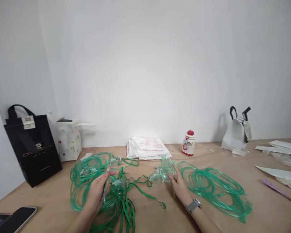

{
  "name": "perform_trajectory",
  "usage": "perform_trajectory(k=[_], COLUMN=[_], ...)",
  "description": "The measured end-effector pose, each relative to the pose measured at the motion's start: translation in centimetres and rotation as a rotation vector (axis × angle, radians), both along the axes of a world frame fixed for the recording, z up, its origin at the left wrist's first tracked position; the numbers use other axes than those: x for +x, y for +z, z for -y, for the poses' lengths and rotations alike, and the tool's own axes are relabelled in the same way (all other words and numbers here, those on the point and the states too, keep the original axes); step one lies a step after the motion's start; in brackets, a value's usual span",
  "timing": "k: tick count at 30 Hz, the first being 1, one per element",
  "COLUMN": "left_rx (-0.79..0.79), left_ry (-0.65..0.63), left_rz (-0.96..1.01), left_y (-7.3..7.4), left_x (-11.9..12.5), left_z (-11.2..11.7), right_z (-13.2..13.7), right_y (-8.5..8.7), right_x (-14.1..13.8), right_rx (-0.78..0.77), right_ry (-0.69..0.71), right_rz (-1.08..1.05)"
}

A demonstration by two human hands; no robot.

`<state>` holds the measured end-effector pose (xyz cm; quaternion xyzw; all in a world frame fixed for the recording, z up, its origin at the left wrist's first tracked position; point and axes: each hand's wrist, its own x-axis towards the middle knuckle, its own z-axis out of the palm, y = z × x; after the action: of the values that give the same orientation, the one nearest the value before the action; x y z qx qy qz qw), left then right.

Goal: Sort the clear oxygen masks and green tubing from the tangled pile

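My left hand [99,189] is in front of a heap of green tubing on the left. Its fingers are curled together, and a thin greyish strip shows below them; what it is I cannot make out. Just right of this hand, clear green oxygen masks [120,186] lie among green elastic straps [126,210]. My right hand [180,187], with a wristwatch [193,205] on the wrist, has its thumb and fingers around the edge of a clear oxygen mask [167,171]. Coiled green tubing [214,183] lies to the right of that hand.
Behind the hands sits a stack of white printed packets [147,148], with a red-capped bottle [188,144] beside it. Bags stand left, one black [36,152], and a white one [235,132] right. A phone [19,220] lies front left; purple-handled tweezers or scissors [278,191] lie right.
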<state>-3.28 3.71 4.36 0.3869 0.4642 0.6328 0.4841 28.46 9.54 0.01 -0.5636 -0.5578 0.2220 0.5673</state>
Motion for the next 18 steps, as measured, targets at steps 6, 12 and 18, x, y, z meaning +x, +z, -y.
perform_trajectory(k=[6, 12, 18], left_rx=[-0.020, 0.048, 0.249], left_ry=[0.080, 0.087, 0.063], left_rz=[0.067, -0.007, -0.081], left_y=[1.0, 4.8, 12.7], left_x=[-1.0, -0.4, 1.3], left_z=[0.0, -0.3, -1.8], right_z=[-0.9, 3.2, 6.2], right_y=[0.4, 3.6, 10.8], right_x=[0.9, -4.0, -15.9], right_rx=[-0.084, 0.009, -0.208], right_ry=[0.026, 0.163, 0.877], right_rz=[0.109, 0.118, -0.138])
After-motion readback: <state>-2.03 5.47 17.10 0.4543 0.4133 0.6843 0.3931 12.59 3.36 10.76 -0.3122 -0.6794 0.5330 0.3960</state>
